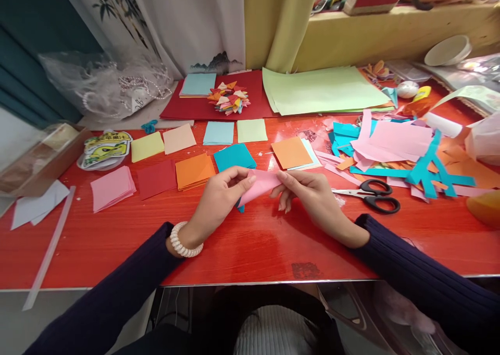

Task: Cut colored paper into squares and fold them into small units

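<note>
A folded piece of pink paper point(261, 185) is held between my two hands above the red table point(250, 240). My left hand point(223, 196) pinches its left end between thumb and fingers. At the right end, my right hand point(308, 196) grips a corner with thumb and forefinger, its other fingers curled below. A bit of blue paper point(241, 208) pokes out under my left fingers; whether it is joined to the pink piece I cannot tell. Just beyond my hands lie a stack of blue squares point(234, 157) and a stack of orange squares point(194, 171).
Black-handled scissors point(375, 194) lie right of my right hand, beside a heap of paper scraps point(406, 147). Pink squares point(113, 188) and red squares point(156, 179) sit at left. A multicoloured folded-paper ring point(229, 99) rests on red sheets behind. A ruler-like strip point(50, 245) overhangs the front edge.
</note>
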Demonstrator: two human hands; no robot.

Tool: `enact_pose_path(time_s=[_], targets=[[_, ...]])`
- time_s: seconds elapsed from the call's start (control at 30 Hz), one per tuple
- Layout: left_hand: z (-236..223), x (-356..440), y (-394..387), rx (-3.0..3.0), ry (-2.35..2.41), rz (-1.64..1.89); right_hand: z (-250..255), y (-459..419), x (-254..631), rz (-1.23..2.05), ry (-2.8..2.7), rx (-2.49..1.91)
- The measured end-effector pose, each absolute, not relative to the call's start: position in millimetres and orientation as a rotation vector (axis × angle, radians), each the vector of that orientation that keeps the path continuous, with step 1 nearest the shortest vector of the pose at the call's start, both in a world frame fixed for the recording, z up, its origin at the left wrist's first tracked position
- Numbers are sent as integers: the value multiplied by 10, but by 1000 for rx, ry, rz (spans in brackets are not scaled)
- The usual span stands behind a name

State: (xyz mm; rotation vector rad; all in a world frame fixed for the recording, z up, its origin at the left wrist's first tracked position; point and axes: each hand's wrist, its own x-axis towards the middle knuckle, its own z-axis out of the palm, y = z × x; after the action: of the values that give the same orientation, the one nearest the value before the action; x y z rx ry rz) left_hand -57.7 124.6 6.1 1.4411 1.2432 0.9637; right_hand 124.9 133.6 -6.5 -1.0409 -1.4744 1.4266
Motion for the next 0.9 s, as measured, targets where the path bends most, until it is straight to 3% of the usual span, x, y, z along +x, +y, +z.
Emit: enact_pose_path(time_s=[0.2,0.37,0.57,0.77,0.9], targets=[[137,-550,1224,1472,1198,702,-62,1278,1250,1320,-1618,-1018],[213,-466,1149,1248,1185,848,-16,1224,1221,1232,-1621,-1007],[163,-478,1113,1202,1118,1075,15,1304,1211,1382,-1144,-1060],[83,-341,1026,1647,950,889,119,1302,1096,1571,-908,-927],[107,-200,1028,1703,1069,1026,112,1239,972,1627,-873,-871]])
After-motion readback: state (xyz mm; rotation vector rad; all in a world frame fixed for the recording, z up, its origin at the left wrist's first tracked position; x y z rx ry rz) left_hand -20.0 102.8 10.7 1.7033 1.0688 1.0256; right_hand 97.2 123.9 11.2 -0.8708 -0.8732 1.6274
